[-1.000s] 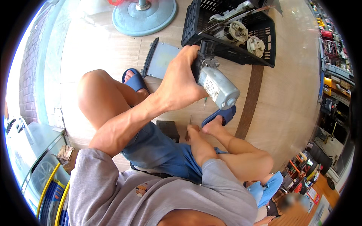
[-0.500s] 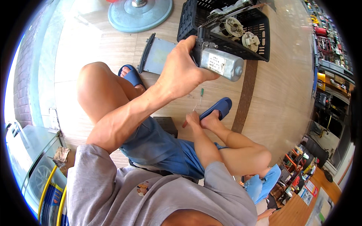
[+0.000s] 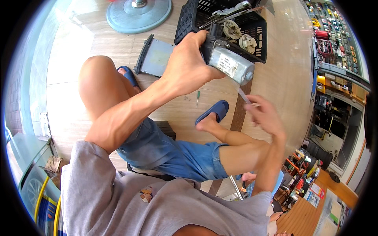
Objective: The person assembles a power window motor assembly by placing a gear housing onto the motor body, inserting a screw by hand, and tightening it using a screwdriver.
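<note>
Gripping grey motor (image 3: 230, 65) tightly in left hand (image 3: 189, 67); right hand (image 3: 265, 116) just below, pinching thin tool (image 3: 244, 95).

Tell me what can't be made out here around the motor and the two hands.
Head view only:
- Motor: its near end is covered by the left hand.
- Right hand: motion-blurred; the thin tool it holds is too smeared to identify.
- Black crate: top cut off by the picture's edge; parts inside partly behind the motor.
- Green screwdriver on the floor: too small to tell its tip.
</note>
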`<state>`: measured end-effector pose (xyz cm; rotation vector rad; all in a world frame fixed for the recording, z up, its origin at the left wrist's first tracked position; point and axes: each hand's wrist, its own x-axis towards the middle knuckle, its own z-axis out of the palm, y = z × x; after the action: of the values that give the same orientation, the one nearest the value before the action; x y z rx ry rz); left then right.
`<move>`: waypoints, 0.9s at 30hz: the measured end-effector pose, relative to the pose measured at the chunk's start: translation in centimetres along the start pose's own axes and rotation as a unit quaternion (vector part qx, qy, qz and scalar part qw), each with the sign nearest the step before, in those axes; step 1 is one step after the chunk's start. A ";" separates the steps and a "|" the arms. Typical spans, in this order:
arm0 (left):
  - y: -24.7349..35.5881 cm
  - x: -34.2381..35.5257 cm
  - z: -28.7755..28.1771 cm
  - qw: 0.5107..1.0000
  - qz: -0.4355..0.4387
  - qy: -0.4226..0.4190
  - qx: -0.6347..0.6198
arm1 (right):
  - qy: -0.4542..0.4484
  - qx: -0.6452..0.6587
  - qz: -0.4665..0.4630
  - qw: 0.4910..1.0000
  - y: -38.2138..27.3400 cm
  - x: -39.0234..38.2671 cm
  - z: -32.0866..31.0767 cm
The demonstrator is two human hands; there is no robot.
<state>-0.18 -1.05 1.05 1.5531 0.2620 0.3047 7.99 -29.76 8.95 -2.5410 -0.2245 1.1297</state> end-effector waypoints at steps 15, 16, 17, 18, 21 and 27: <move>-1.5 0.9 1.7 0.997 -0.069 0.012 0.016 | 0.258 0.434 -0.401 0.765 -4.3 -1.6 -5.9; -1.5 0.9 1.9 0.996 -0.082 0.016 0.002 | 0.260 0.436 -0.399 0.763 -3.9 -1.2 -5.5; -1.7 1.2 2.1 0.996 -0.092 0.003 -0.002 | 0.284 0.451 -0.417 0.736 -3.6 -0.8 -4.8; -1.7 1.2 2.3 0.995 -0.097 -0.002 0.000 | 0.307 0.466 -0.431 0.709 -3.6 -0.6 -4.0; -1.8 1.1 2.8 0.990 -0.125 -0.041 0.045 | 0.347 0.395 -0.506 0.684 -4.8 -1.5 -3.3; -2.6 1.1 3.6 0.987 -0.124 -0.054 0.084 | 0.394 0.316 -0.585 0.634 -4.3 -3.1 -2.0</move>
<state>2.20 -4.03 -1.52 1.6774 0.3997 0.0021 7.36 -27.14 13.92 -1.4124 -0.8604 -0.4026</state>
